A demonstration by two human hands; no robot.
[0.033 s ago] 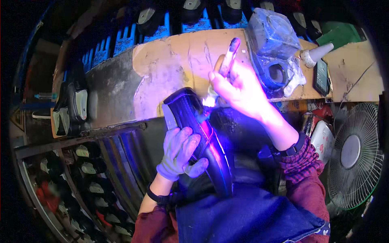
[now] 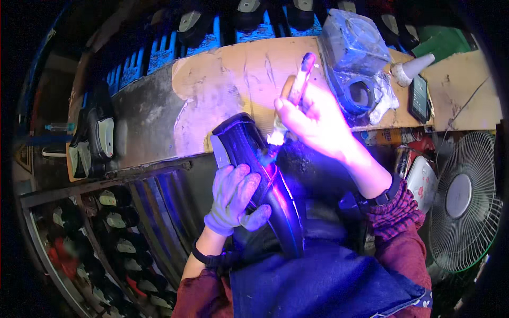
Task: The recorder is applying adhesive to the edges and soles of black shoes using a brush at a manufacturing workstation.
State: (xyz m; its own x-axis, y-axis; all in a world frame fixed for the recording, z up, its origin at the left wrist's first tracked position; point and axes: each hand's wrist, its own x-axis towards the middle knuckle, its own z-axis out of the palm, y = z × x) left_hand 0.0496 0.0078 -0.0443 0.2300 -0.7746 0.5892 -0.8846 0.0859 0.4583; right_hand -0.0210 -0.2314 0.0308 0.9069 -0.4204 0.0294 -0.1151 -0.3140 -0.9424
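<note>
Gloved left hand clamps a black shoe over the lap while the right hand pinches a brush at its edge, plastic-wrapped tub and fan crowding the right.

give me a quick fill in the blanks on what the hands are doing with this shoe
1. The left hand, which grips the dark shoe, wears a ____.
2. The right hand holds a ____ with its bristles at the shoe.
3. By the right edge stands a round white ____.

Missing words: glove; brush; fan
</note>
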